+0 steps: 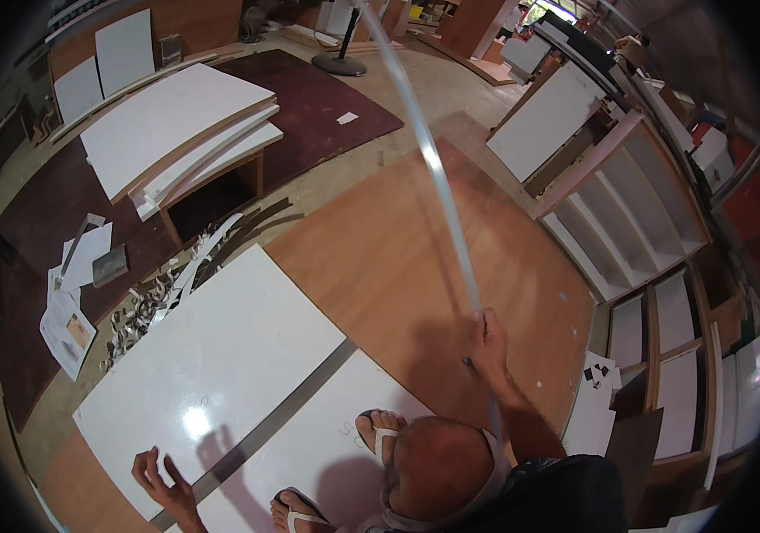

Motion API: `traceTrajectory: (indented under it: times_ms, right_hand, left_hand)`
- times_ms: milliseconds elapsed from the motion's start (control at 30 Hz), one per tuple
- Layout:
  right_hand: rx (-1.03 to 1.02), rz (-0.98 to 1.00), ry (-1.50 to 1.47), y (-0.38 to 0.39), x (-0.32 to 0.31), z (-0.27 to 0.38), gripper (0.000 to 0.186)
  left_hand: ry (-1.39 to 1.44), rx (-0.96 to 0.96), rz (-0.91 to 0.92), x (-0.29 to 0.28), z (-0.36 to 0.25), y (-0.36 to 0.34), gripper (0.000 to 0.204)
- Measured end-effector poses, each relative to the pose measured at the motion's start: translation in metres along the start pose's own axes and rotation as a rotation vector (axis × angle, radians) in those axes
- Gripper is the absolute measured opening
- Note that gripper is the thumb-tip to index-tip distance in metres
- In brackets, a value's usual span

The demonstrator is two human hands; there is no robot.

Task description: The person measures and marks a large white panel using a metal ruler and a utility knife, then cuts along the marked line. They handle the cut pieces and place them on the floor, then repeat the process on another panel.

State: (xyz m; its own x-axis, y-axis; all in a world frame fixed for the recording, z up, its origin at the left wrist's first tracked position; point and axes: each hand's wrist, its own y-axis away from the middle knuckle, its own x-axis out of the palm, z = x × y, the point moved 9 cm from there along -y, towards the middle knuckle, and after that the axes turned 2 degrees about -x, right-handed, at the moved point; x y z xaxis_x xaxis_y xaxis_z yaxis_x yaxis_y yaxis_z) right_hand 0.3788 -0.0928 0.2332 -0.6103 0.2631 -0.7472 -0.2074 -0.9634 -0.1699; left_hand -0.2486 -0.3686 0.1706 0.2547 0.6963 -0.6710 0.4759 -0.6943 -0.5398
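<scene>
My right hand is closed round a long, shiny metal straightedge. The bar rises from the hand toward the top of the view, and its lower end shows beside my knee. A small dark tip juts out under that hand; its kind I cannot make out. Over the near left part of a white panel, my left hand hangs with fingers apart and nothing in them. A dark grey strip runs between this panel and a second white panel under my sandalled feet.
A brown wooden sheet lies to the right of the panels. Curled strip scraps, papers and stacked white boards are on the left. Shelf carcasses line the right side. A stand base is farther off.
</scene>
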Motion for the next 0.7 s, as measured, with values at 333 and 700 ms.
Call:
traceTrajectory:
  times_ms: [333, 700]
  right_hand:
    - [-0.559, 0.799, 0.056, 0.088, 0.206, 0.100, 0.032]
    - [-1.095, 1.288, 0.233, 0.189, 0.342, 0.161, 0.039]
  left_hand:
    - [-0.113, 0.352, 0.011, 0.024, -0.136, -0.009, 0.035]
    - [-0.205, -0.016, 0.508, 0.028, 0.004, 0.112, 0.049]
